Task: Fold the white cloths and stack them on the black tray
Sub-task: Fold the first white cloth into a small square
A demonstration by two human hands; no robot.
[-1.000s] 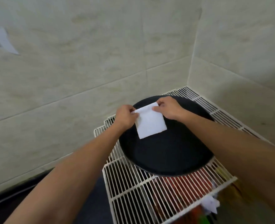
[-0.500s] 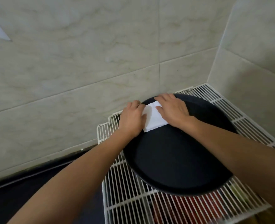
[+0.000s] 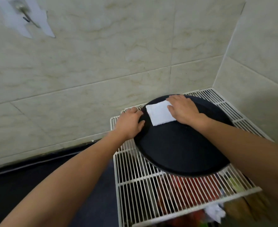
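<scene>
Left hand [image 3: 129, 122] now off cloth [image 3: 159, 114], fingers flat on tray [image 3: 176, 153] rim. Right hand [image 3: 184, 110] presses cloth, fingers straight. Tray's near half bare.

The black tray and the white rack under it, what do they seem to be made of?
Black tray: likely plastic, perhaps with a non-slip coat. It is matt and evenly dark, with a thin raised rim.
White rack: probably metal wire coated white. It has thin, straight, parallel bars with thicker crossbars and a smooth finish.
</scene>
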